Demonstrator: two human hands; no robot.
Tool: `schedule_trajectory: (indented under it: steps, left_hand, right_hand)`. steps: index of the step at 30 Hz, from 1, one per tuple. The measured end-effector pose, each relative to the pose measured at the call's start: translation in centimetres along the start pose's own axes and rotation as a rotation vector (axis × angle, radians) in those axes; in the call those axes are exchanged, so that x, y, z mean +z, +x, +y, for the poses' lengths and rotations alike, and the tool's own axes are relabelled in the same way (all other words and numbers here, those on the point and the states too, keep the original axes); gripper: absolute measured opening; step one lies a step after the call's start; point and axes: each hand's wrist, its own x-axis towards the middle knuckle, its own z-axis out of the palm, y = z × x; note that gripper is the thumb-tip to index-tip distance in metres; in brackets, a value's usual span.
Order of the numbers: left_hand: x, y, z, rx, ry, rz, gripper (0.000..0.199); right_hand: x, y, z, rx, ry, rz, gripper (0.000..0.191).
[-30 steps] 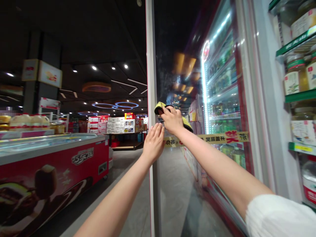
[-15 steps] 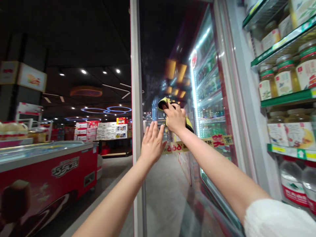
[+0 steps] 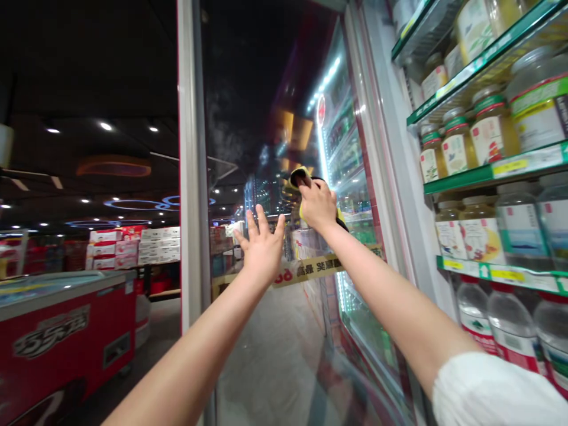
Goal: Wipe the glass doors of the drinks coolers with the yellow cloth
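Note:
In the head view, my right hand (image 3: 318,206) is closed on a yellow cloth (image 3: 341,218) with dark edging, at the glass door (image 3: 266,349) of a drinks fridge. The hand covers most of the cloth. My left hand (image 3: 262,251) is lower and to the left, empty, with its fingers spread and its palm towards the glass. I cannot tell whether the palm touches the pane. A printed tape strip (image 3: 326,267) with characters runs across the door, partly behind both arms.
Fridge shelves (image 3: 497,171) with bottled drinks (image 3: 455,145) stand at the right. The grey door frame (image 3: 191,177) rises left of my hands. A red chest freezer (image 3: 80,349) is at the lower left, with stacked cartons (image 3: 160,245) behind it.
My view has turned right, so the door frame and freezer sit further left. My left hand's fingers have spread wider. The cloth stays in my right hand at the glass.

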Motion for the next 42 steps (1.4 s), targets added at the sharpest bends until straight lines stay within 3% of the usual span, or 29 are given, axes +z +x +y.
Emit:
schedule_trajectory:
  steps: [4, 6, 8, 11, 14, 17, 20, 23, 28, 32, 35, 39, 42]
  left_hand:
    - [-0.6, 0.5, 1.4, -0.003, 0.009, -0.054, 0.092]
    - [-0.6, 0.4, 1.7, 0.022, 0.023, -0.049, 0.101]
    - [-0.2, 0.5, 1.6, 0.033, 0.031, -0.022, 0.101]
    - [0.6, 0.7, 1.2, 0.030, 0.023, 0.006, 0.099]
    - [1.2, 0.9, 0.7, 0.028, -0.017, -0.007, 0.099]
    - [1.4, 1.1, 0.3, 0.042, -0.074, -0.011, 0.099]
    - [1.7, 1.3, 0.1, 0.055, -0.109, 0.003, 0.103]
    - [2.1, 1.5, 0.0, 0.046, -0.122, 0.006, 0.104]
    - [2.7, 1.8, 0.0, 0.031, -0.145, -0.039, 0.097]
    - [3.2, 2.0, -0.1, 0.025, -0.162, -0.050, 0.089]
    - [3.9, 2.2, -0.7, 0.028, -0.183, -0.044, 0.088]
    - [5.1, 2.2, -2.1, 0.066, -0.259, -0.056, 0.091]
    - [5.7, 1.7, -3.0, 0.129, -0.301, 0.011, 0.094]
  right_hand:
    - [-0.1, -1.3, 4.0, 0.262, -0.021, 0.062, 0.050]
    - [0.0, -2.9, 4.4, 0.237, -0.048, 0.031, 0.049]
    - [0.1, -3.4, 4.2, 0.111, -0.068, -0.016, 0.048]
    - [0.2, -1.7, 5.2, 0.032, -0.063, -0.022, 0.049]
    - [0.4, -0.4, 8.1, 0.194, -0.052, 0.052, 0.051]
    - [0.9, -2.6, 10.3, 0.374, -0.065, 0.135, 0.051]
    - [1.2, -6.2, 10.6, 0.318, -0.121, 0.086, 0.049]
    - [1.3, -7.3, 10.8, 0.237, -0.203, 0.001, 0.049]
    - [1.2, -7.5, 14.0, 0.411, -0.239, 0.027, 0.051]
    - [1.4, -9.5, 15.5, 0.430, -0.280, 0.021, 0.051]
    - [1.7, -7.8, 15.8, 0.430, -0.354, 0.020, 0.051]
    - [2.3, -4.1, 16.7, 0.426, -0.279, 0.151, 0.049]
    - [2.6, -4.5, 17.1, 0.356, -0.191, 0.208, 0.045]
